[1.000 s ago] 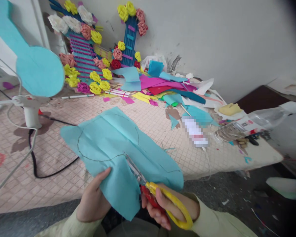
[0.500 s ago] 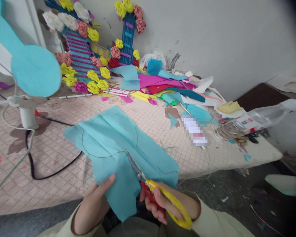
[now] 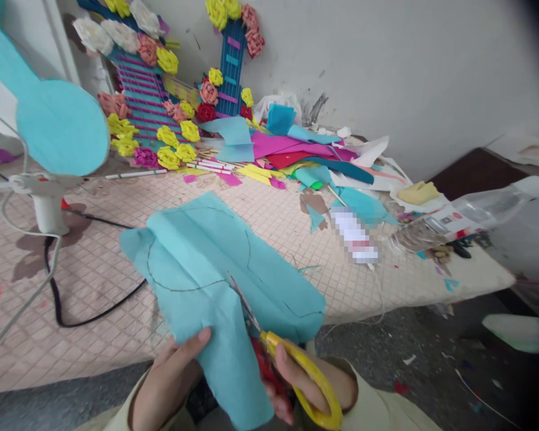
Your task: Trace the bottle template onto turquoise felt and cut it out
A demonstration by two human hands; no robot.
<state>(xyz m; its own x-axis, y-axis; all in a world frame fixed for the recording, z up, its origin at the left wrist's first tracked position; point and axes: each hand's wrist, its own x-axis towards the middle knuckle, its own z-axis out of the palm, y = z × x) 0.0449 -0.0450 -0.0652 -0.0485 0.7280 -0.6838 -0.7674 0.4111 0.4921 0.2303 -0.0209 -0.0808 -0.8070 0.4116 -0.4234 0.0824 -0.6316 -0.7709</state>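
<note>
A light blue sheet of paper (image 3: 206, 257) with a dark drawn outline lies over the table's front edge, partly folded and hanging down. My left hand (image 3: 175, 365) pinches its near left edge, thumb on top and fingers hidden beneath. In my right hand (image 3: 308, 377) are scissors (image 3: 306, 362) with one yellow and one red handle. Their blades sit in a cut in the sheet, the tip near the drawn line at its middle. The cut strip hangs between my two hands.
Behind lie a heap of coloured paper scraps (image 3: 296, 146) and markers (image 3: 211, 166). Flower-decorated panels (image 3: 141, 99) lean on the wall. At left is a white fan-like stand (image 3: 49, 206) with cables; at right, a blurred white item (image 3: 354, 236) and a plastic bottle (image 3: 467, 212).
The hanging strip of blue paper has bent further right and down, and the sheet has a taller fold. My right hand and the scissors have shifted slightly left.
</note>
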